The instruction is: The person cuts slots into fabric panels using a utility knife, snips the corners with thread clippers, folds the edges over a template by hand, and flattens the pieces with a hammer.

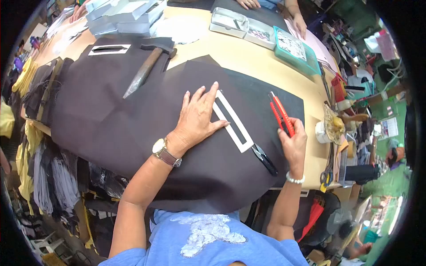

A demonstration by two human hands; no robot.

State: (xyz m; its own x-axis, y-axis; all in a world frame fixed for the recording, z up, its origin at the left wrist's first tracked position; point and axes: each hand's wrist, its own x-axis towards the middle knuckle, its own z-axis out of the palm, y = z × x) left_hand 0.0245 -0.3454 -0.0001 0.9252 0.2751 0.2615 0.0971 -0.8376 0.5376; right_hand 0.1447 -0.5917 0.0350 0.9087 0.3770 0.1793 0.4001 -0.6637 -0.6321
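Note:
My left hand lies flat with fingers spread on a large dark brown cloth. Its thumb and fingertips touch the edge of a narrow white rectangular frame with a long slot. At the frame's lower end lies a pair of small black-handled snips, partly hidden by it. My right hand is closed around a red utility knife, pointing away from me above a dark board. A second slim red piece shows alongside the knife; whether it is part of it I cannot tell.
A hammer and another white slotted frame rest on the cloth at upper left. Pale blue boxes, small-parts trays and a teal container stand at the back. Another person's hand is across the table.

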